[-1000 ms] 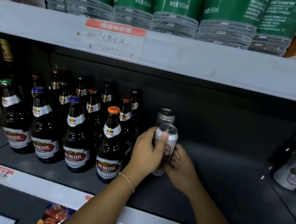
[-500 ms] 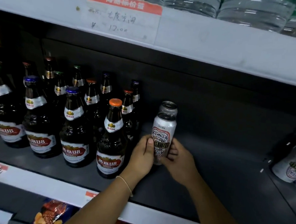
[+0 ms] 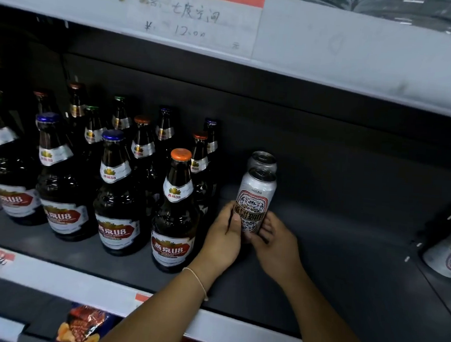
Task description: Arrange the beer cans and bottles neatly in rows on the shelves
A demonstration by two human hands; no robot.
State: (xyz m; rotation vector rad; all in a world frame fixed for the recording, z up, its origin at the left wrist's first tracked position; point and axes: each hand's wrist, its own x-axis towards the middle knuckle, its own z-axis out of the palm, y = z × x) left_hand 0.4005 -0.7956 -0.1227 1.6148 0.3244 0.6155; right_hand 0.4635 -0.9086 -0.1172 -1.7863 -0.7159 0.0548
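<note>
- Dark shelf point(image 3: 346, 257), bottles point(image 3: 175, 210) in rows at left.
- Front can point(image 3: 254, 199) upright, just right of bottles, second can point(image 3: 262, 160) directly behind.
- Left hand point(image 3: 224, 239), right hand point(image 3: 275, 242) both gripping front can low.

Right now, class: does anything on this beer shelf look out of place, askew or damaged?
One thing: a silver can at the far right lies tilted, apart from the rows. The front can, held low by the left hand and right hand, stands upright before the back can. The bottles stand upright; no spills or damage show.
</note>
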